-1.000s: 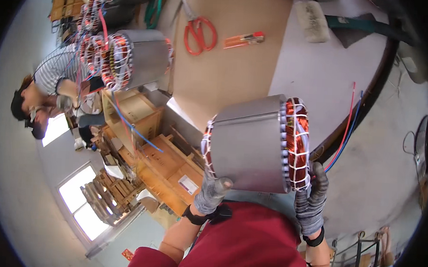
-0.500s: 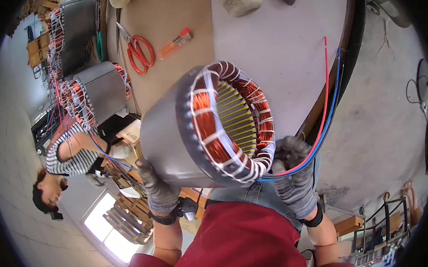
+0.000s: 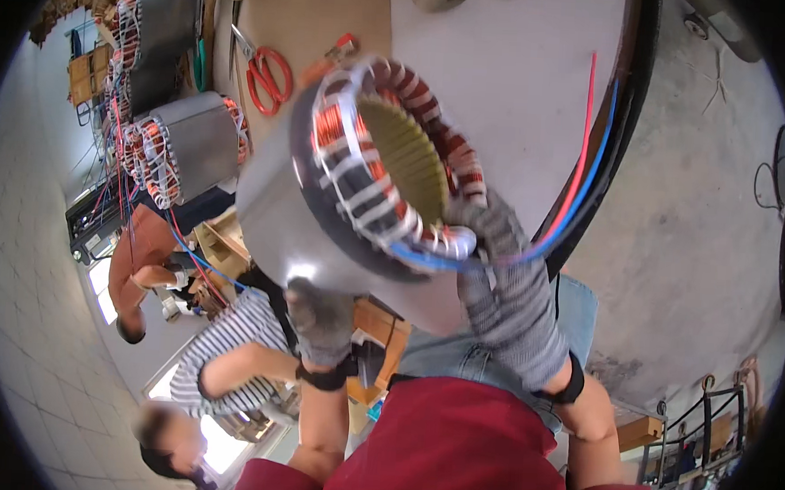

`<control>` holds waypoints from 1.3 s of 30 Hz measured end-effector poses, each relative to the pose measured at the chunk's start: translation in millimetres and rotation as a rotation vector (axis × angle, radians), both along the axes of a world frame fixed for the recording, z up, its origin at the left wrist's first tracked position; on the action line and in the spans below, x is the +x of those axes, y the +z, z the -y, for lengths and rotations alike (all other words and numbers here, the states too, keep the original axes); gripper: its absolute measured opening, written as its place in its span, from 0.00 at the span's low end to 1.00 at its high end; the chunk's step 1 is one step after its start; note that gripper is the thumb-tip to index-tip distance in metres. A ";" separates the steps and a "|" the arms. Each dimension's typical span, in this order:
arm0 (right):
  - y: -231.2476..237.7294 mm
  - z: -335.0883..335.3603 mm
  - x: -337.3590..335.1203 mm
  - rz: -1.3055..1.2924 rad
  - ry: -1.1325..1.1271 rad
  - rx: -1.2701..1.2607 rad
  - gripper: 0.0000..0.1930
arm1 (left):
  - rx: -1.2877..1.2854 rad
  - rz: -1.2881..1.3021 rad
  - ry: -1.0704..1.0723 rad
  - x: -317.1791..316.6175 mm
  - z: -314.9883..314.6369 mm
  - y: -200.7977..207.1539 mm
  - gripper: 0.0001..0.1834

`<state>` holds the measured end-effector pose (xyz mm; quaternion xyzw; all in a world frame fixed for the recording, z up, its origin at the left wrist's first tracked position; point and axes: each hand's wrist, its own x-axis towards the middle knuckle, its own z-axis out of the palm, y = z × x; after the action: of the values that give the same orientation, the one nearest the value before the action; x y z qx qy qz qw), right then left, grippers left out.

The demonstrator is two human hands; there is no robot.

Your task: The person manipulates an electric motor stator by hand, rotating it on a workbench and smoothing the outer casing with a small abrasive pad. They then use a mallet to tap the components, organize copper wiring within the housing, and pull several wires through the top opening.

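Note:
A motor stator (image 3: 355,287) lies tilted on the table in front of me, a grey metal cylinder slightly smeared by motion. Its open end shows a ring of copper windings (image 3: 336,127) laced with white cord, around yellow slot liners. Red and blue lead wires (image 3: 581,171) leave the ring and curve up to the right. My right hand (image 3: 510,291), in a grey knit glove, grips the ring's lower right edge where the leads come out. My left hand (image 3: 319,317), gloved too, is against the cylinder's near side; its fingers are blurred.
Red-handled scissors (image 3: 268,81) and an orange-and-clear item (image 3: 329,60) lie beyond the stator. More wound stators (image 3: 189,150) stand at the left. A co-worker in a striped shirt (image 3: 236,348) is close to my left arm, with another person (image 3: 139,258) behind. The table edge (image 3: 623,159) runs along the right.
The stator has shifted up and left and turned. My right hand has moved from beside the leads onto the winding ring. My left hand has slid right. The striped-shirt co-worker has come nearer.

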<state>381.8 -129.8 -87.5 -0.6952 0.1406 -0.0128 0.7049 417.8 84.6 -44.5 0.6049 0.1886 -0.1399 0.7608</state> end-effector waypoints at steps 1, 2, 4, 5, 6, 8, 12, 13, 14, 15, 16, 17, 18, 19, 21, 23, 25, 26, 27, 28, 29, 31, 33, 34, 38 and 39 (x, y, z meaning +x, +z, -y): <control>2.8 2.0 -8.2 -0.018 0.007 -0.011 0.18 | 0.003 -0.029 0.002 -7.4 2.0 3.5 0.24; 4.7 4.3 -15.3 -0.038 0.013 -0.022 0.18 | 0.006 -0.059 0.004 -13.0 7.3 6.5 0.28; 14.7 6.5 -32.6 -0.061 0.070 -0.088 0.17 | -0.011 -0.103 -0.081 -26.0 10.9 22.3 0.34; 14.9 7.2 -38.9 -0.011 0.091 -0.097 0.17 | 0.057 -0.137 -0.040 -36.0 6.5 27.9 0.34; 11.9 10.2 -40.4 0.044 0.105 -0.114 0.17 | 0.117 -0.164 -0.004 -36.1 10.3 28.8 0.35; 3.9 19.2 -44.0 0.024 0.162 -0.163 0.16 | 0.177 -0.138 0.012 -24.5 29.2 34.7 0.36; -20.7 36.2 -28.8 0.022 0.042 -0.374 0.16 | 0.313 -0.128 0.010 14.9 36.7 34.0 0.39; -27.7 39.3 -26.8 0.029 0.115 -0.455 0.17 | 0.317 -0.128 0.006 18.6 30.4 33.7 0.39; -33.5 40.8 -24.3 0.035 0.187 -0.536 0.18 | 0.299 -0.108 -0.042 19.9 20.2 30.8 0.39; -38.5 38.1 -20.7 0.145 0.122 -0.626 0.19 | 0.281 -0.087 -0.086 21.4 15.2 28.8 0.39; -39.5 37.4 -18.8 0.146 0.119 -0.623 0.19 | 0.284 -0.086 -0.087 24.6 16.2 26.3 0.39; -40.0 37.1 -17.2 0.140 0.119 -0.618 0.19 | 0.298 -0.024 -0.082 30.7 21.7 22.2 0.38; -39.1 37.2 -16.6 0.133 0.121 -0.611 0.19 | 0.313 0.036 -0.075 35.1 25.7 20.3 0.38; -37.9 38.1 -15.2 0.134 0.115 -0.619 0.20 | 0.215 0.031 -0.015 42.3 19.6 20.5 0.34; -38.5 37.8 -15.9 0.131 0.112 -0.612 0.20 | 0.286 0.044 0.045 55.7 20.1 21.6 0.33; -40.0 38.3 -16.9 0.137 0.110 -0.614 0.20 | 0.372 0.060 0.107 67.4 27.0 24.5 0.30; -38.3 40.6 -18.0 0.130 0.114 -0.656 0.18 | 0.420 0.003 0.162 73.9 41.1 26.0 0.29; -37.0 39.8 -19.9 0.146 0.120 -0.666 0.18 | 0.355 -0.016 0.197 76.7 46.6 26.8 0.29; -38.3 39.4 -21.4 0.144 0.084 -0.664 0.17 | 0.316 -0.018 0.091 75.5 49.5 25.5 0.32; -38.5 38.5 -22.3 0.145 0.054 -0.661 0.16 | 0.282 -0.060 0.065 69.0 49.1 26.4 0.34; -41.1 37.6 -23.1 0.142 0.032 -0.632 0.13 | 0.249 -0.040 0.053 64.0 52.0 23.9 0.33; -28.0 41.6 -19.8 0.114 0.053 -0.622 0.12 | 0.171 -0.031 -0.052 48.5 42.7 19.8 0.33; -12.4 44.9 -16.8 0.067 0.019 -0.502 0.13 | 0.189 -0.020 -0.095 31.0 30.5 13.0 0.34; -1.2 46.4 -13.7 0.063 0.024 -0.535 0.13 | 0.236 -0.023 -0.155 21.1 25.3 9.9 0.35; 41.9 40.8 16.7 0.203 -0.057 -0.506 0.20 | 0.147 -0.097 -0.391 7.0 2.1 14.2 0.36; 46.8 37.6 25.0 0.229 -0.065 -0.434 0.19 | -0.006 -0.072 -0.300 15.4 18.5 24.4 0.34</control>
<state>406.8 -167.4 -40.8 -0.8193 0.0761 -0.1442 0.5497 433.3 66.2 -20.1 0.6188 0.1227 -0.2742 0.7259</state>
